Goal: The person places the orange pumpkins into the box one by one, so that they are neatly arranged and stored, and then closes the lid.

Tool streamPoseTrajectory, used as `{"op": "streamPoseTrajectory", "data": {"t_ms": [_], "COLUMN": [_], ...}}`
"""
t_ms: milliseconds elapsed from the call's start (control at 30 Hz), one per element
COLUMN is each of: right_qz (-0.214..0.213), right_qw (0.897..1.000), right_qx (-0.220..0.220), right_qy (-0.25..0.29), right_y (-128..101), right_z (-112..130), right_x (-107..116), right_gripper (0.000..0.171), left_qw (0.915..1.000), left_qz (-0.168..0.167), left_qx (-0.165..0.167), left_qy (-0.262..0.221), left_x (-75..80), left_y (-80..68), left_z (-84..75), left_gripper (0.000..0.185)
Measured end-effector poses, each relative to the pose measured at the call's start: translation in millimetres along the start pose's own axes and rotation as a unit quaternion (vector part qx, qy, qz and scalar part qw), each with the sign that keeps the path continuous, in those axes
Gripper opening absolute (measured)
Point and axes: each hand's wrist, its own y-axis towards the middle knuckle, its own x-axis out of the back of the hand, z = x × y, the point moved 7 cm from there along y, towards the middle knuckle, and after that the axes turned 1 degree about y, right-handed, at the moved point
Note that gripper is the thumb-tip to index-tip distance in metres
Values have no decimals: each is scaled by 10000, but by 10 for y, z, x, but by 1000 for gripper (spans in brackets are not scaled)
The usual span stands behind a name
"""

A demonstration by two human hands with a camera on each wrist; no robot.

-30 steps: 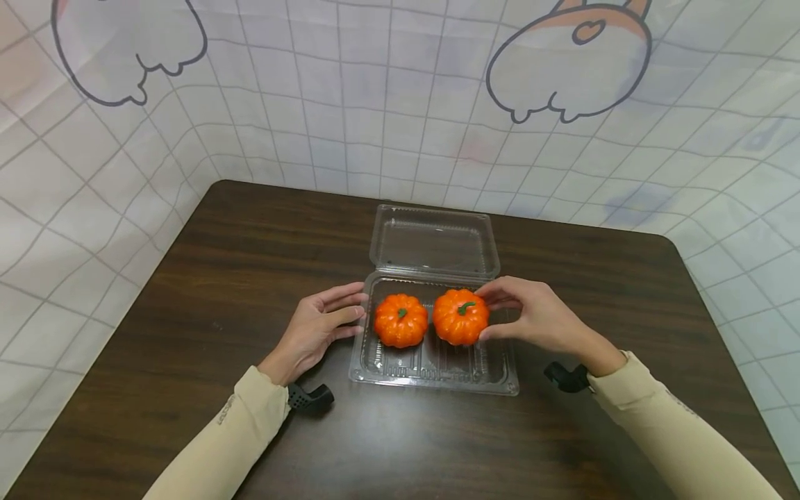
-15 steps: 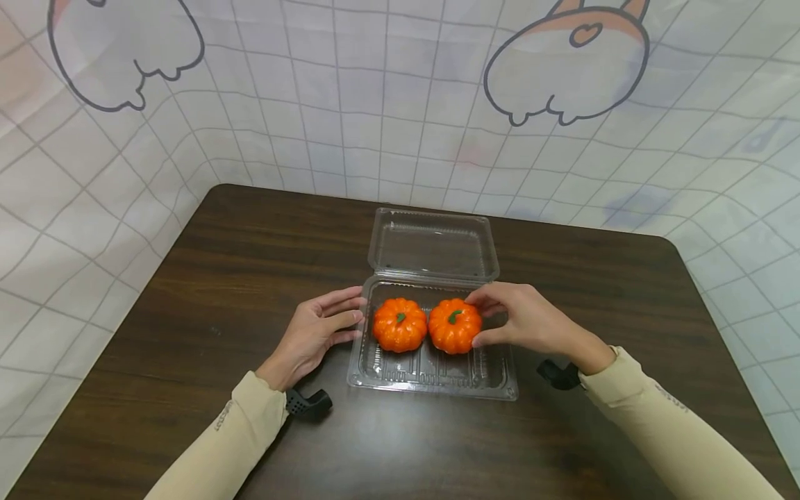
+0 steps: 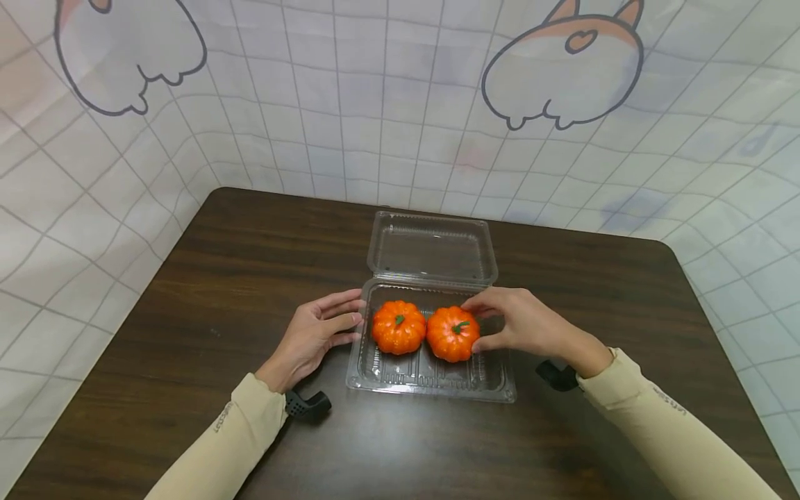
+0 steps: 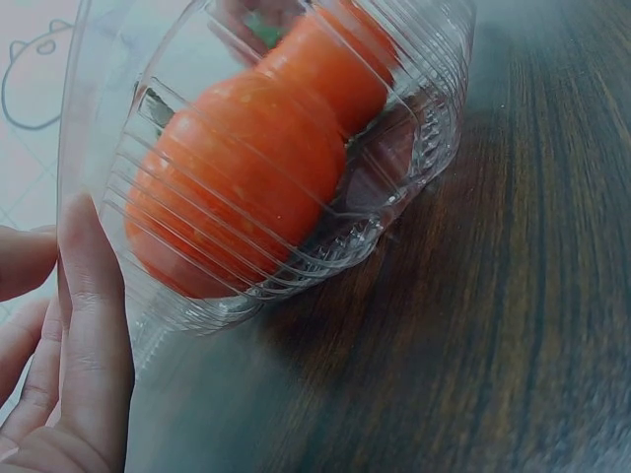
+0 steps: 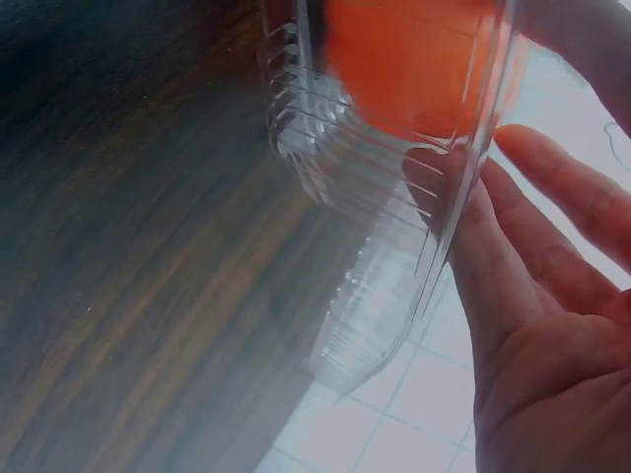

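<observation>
Head: right pumpkin [image 3: 451, 335] is pinched between thumb and fingertips of the right hand [image 3: 531, 323], inside the clear tray [image 3: 431, 396], touching left pumpkin [image 3: 398, 330]. Tray's left rim is touched by the left hand [image 3: 315, 330], fingers nearly straight. Pumpkin is best lowered level, released only once stable. Lid [image 3: 431, 246] is laid open behind; room is left at the tray's front and on the worktop [image 3: 250, 278] to either side.

Left wrist: both pumpkins are seen through the ribbed wall; thin plastic, so light bracing is advised.

Right wrist: right rim is crossed by the thumb; snagging should be avoided by lifting first.
</observation>
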Motion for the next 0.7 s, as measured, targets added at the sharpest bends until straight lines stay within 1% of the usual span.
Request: {"op": "streamPoseTrajectory", "data": {"t_ms": [133, 333, 533, 600, 700], "right_qz": [-119, -402, -731, -888, -1142], "right_qw": [9999, 9992, 9971, 9953, 9919], "right_qx": [20, -28, -95, -117, -148], "right_qy": [-99, -83, 209, 363, 542], "right_y": [-27, -77, -129, -139, -142], "right_z": [-15, -16, -59, -82, -127], "right_x": [21, 154, 309, 367, 454], "right_gripper": [59, 59, 57, 54, 46], "left_qw": [10000, 10000, 10000, 10000, 10000], "left_qz": [-6, 5, 12, 31, 43], "left_qx": [12, -14, 0, -8, -37], "left_qy": [-27, -86, -66, -53, -19], "left_x": [1, 12, 11, 9, 11], "left_y": [-5, -13, -7, -3, 0], "left_z": [9, 2, 17, 19, 12], "left_gripper": [58, 58, 58, 58, 57]}}
